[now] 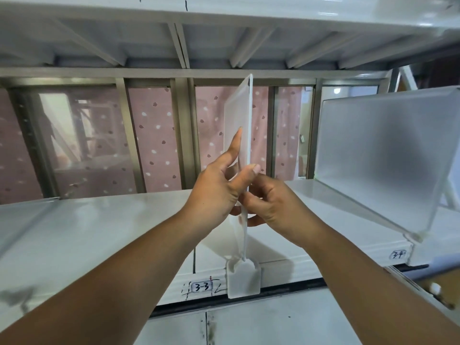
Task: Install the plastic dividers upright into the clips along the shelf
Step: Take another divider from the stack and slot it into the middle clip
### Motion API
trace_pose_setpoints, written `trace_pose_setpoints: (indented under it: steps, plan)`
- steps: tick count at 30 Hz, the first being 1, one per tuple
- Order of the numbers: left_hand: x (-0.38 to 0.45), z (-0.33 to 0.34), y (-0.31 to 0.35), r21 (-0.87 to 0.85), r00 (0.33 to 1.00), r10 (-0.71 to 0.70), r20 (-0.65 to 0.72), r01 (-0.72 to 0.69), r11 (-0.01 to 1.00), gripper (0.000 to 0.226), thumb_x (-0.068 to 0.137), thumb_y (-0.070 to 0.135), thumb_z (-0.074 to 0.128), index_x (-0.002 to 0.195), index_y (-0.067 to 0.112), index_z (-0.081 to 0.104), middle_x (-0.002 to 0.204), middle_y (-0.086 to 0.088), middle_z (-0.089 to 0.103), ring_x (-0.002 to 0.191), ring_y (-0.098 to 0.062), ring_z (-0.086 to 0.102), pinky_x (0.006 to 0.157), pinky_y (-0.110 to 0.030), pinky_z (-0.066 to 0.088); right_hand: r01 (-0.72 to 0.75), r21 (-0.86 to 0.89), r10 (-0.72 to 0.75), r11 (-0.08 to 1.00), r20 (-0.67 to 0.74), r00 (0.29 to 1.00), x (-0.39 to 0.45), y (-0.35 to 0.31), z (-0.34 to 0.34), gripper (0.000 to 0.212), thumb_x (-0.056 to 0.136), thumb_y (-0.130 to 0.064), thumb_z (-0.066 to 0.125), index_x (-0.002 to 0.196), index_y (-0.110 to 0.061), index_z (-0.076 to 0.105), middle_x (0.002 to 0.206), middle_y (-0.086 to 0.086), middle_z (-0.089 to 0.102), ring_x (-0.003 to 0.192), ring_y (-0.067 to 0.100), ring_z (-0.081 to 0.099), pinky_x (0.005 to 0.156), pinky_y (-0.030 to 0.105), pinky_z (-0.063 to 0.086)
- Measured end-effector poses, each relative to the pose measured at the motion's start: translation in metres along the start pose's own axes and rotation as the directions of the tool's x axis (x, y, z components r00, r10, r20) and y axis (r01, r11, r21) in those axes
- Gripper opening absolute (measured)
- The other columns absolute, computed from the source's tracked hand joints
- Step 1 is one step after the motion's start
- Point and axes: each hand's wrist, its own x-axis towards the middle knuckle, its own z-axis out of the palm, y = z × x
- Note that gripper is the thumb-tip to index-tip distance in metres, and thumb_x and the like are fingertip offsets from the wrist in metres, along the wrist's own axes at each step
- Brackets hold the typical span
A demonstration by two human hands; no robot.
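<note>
The frosted plastic divider stands nearly upright and edge-on above the front lip of the shelf, its lower front corner sitting at or in the white clip just right of the "3-3" label; whether it is fully seated cannot be told. It looks thin, light and stiff, with some flex along its length, and its smooth faces are likely slippery, so a pinch on both faces low down, close to the clip, should steer it best.

The left hand is closed on the divider's front edge above the clip, thumb across the edge and fingers stretched flat up the left face. The right hand is curled against the right face at the same height, its fingers mostly hidden, apparently pinching the sheet.

To the right of the clip, well apart, a second divider already stands by the "3-4" label.
</note>
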Motion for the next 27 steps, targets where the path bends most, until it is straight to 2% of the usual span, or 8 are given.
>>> trace_pose_setpoints:
  steps: [2, 5, 7, 11, 14, 20, 24, 27]
  plan:
    - [-0.003, 0.002, -0.005, 0.017, 1.0, 0.012, 0.006, -0.012, 1.0, 0.071, 0.099, 0.046, 0.066, 0.154, 0.067, 0.027, 0.137, -0.015, 0.069, 0.117, -0.039, 0.072, 0.073, -0.047, 0.07, -0.002, -0.004, 0.002, 1.0, -0.006, 1.0, -0.003, 0.003, 0.0, 0.023, 0.1, -0.031, 0.06, 0.104, -0.05, 0.071, 0.079, -0.016, 0.064, 0.09, 0.024, 0.074, 0.08, 0.05, 0.064]
    - [-0.012, 0.002, -0.019, 0.05, 0.997, 0.072, -0.03, -0.071, 0.996, 0.072, 0.095, 0.054, 0.065, 0.157, 0.062, 0.028, 0.138, -0.016, 0.068, 0.112, -0.023, 0.073, 0.06, -0.024, 0.062, -0.007, -0.038, 0.007, 0.999, 0.011, 1.0, -0.009, 0.01, 0.007, 0.028, 0.098, -0.03, 0.059, 0.097, -0.056, 0.069, 0.085, -0.027, 0.07, 0.081, 0.004, 0.074, 0.078, 0.039, 0.063]
    - [-0.016, 0.002, -0.025, 0.078, 0.993, 0.103, -0.049, -0.099, 0.992, 0.077, 0.088, 0.063, 0.062, 0.159, 0.057, 0.031, 0.131, 0.001, 0.075, 0.1, -0.011, 0.077, 0.066, -0.016, 0.06, -0.007, -0.038, 0.007, 0.999, 0.0, 1.0, -0.011, 0.015, 0.012, 0.028, 0.096, -0.03, 0.059, 0.095, -0.057, 0.068, 0.089, -0.029, 0.071, 0.076, 0.003, 0.073, 0.075, 0.036, 0.063]
    - [-0.018, 0.002, -0.026, 0.107, 0.992, 0.116, -0.05, -0.11, 0.988, 0.081, 0.086, 0.066, 0.058, 0.16, 0.057, 0.026, 0.134, 0.025, 0.071, 0.105, 0.014, 0.07, 0.081, -0.003, 0.053, -0.016, -0.001, 0.016, 1.0, -0.013, 1.0, -0.014, 0.016, 0.015, 0.023, 0.093, -0.033, 0.06, 0.098, -0.053, 0.069, 0.091, -0.024, 0.072, 0.076, 0.007, 0.072, 0.077, 0.047, 0.063]
    - [-0.019, 0.003, -0.025, 0.119, 0.994, 0.095, -0.049, -0.088, 0.989, 0.078, 0.09, 0.06, 0.062, 0.158, 0.061, 0.025, 0.118, 0.045, 0.067, 0.101, 0.02, 0.067, 0.088, -0.014, 0.059, -0.021, 0.007, 0.021, 1.0, -0.037, 0.999, -0.016, 0.014, 0.017, 0.023, 0.096, -0.026, 0.06, 0.098, -0.047, 0.069, 0.088, -0.02, 0.072, 0.076, 0.012, 0.069, 0.078, 0.06, 0.059]
    - [-0.024, 0.001, -0.02, 0.149, 0.995, 0.091, -0.033, -0.085, 0.985, 0.075, 0.1, 0.048, 0.065, 0.159, 0.063, 0.022, 0.131, 0.027, 0.067, 0.099, 0.013, 0.068, 0.099, -0.037, 0.063, -0.078, 0.015, 0.079, 0.997, -0.065, 0.995, -0.022, 0.005, 0.02, 0.015, 0.1, -0.023, 0.063, 0.11, -0.03, 0.07, 0.092, 0.013, 0.067, 0.081, 0.021, 0.067, 0.083, 0.066, 0.057]
    - [-0.032, 0.003, -0.015, 0.213, 0.996, 0.081, -0.036, -0.071, 0.974, 0.074, 0.101, 0.051, 0.061, 0.156, 0.069, 0.015, 0.116, 0.017, 0.063, 0.099, -0.005, 0.066, 0.099, -0.047, 0.062, -0.12, -0.02, 0.118, 0.993, -0.079, 0.99, -0.031, -0.001, 0.023, 0.022, 0.098, -0.023, 0.062, 0.116, -0.034, 0.068, 0.079, -0.011, 0.067, 0.075, 0.009, 0.066, 0.083, 0.06, 0.06]
    - [-0.038, 0.0, -0.012, 0.198, 1.0, -0.002, 0.022, -0.003, 0.98, 0.072, 0.1, 0.057, 0.059, 0.15, 0.078, 0.011, 0.125, 0.013, 0.063, 0.105, -0.023, 0.075, 0.093, -0.05, 0.065, -0.147, -0.08, 0.139, 0.986, -0.101, 0.985, -0.034, -0.007, 0.025, 0.031, 0.098, -0.022, 0.063, 0.124, -0.039, 0.064, 0.094, -0.02, 0.075, 0.088, 0.003, 0.072, 0.087, 0.053, 0.062]
